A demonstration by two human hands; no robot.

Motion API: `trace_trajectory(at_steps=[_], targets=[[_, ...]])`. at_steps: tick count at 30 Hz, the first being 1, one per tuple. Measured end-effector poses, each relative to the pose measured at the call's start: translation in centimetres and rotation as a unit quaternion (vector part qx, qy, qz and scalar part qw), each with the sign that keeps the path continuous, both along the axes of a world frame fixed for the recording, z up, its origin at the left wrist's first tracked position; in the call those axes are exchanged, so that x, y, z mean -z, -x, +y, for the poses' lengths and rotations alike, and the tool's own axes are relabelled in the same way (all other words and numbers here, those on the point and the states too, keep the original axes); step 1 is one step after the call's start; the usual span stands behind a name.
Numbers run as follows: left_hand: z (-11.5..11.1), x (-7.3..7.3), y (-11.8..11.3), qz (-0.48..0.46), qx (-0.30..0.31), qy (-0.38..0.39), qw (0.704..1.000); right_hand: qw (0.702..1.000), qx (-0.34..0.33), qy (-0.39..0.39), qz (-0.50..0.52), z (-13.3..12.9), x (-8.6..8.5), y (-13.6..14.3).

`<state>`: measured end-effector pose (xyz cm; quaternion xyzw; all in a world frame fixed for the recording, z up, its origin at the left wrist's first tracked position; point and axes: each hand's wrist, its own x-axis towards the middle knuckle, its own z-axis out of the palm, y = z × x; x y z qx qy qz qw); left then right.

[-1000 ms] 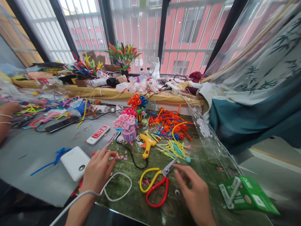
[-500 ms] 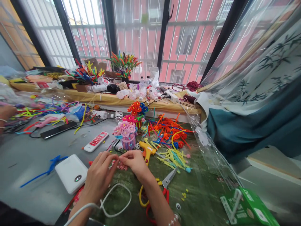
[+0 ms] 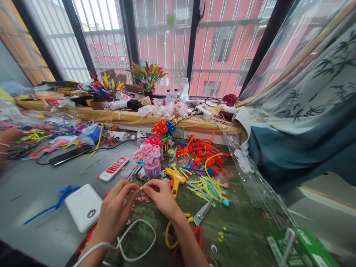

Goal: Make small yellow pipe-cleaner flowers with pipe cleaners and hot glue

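Observation:
My left hand (image 3: 118, 200) and my right hand (image 3: 161, 196) meet at their fingertips above the green table cover. A tiny yellow piece (image 3: 141, 188) shows between the pinching fingers; its exact kind is too small to make out. Below the fingertips lie small pink bits (image 3: 142, 197). Just right of my right hand rests a yellow hot glue gun (image 3: 176, 180). Scissors (image 3: 202, 213) with red and yellow handles lie partly hidden under my right forearm. Behind my hands stands a pot of pink pipe-cleaner flowers (image 3: 150, 159).
A white power bank (image 3: 83, 207) with a white cable (image 3: 152, 226) and a remote control (image 3: 114, 168) lie left. Yellow pipe-cleaner pieces (image 3: 204, 187), orange flowers (image 3: 205, 150) and a green box (image 3: 303, 244) are right. Another person's hand (image 3: 9, 137) is at far left.
The yellow piece now shows between my fingertips, where it was hidden before. My hands stay nearly in place. The view has shifted slightly.

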<state>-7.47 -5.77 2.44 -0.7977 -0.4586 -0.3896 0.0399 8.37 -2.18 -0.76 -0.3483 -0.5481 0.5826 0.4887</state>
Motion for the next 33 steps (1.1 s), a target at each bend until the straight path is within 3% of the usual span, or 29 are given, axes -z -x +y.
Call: trace_trajectory(at_steps=[8,20,26,29,33], targets=[[-0.4,-0.4,-0.3,-0.016,0.006,-0.017,1.0,1.0,0.01,-0.018,0.02,-0.4,-0.2,0.2],[0.4,0.2,-1.1,-0.134,-0.045,0.114,0.983,0.99,0.06,-0.118,-0.048,-0.4,-0.5,-0.1],[1.0,0.1,-1.4,-0.152,-0.086,0.172,0.97,0.989,0.079,-0.119,-0.045,-0.4,-0.6,-0.8],[0.8,-0.1,-1.0,-0.134,-0.145,0.197,0.96,0.991,0.094,-0.09,-0.013,-0.3,-0.6,-1.4],[0.2,-0.1,-0.1,0.019,-0.273,0.14,0.951,0.992,0.102,-0.049,0.049,0.1,-0.6,-2.0]])
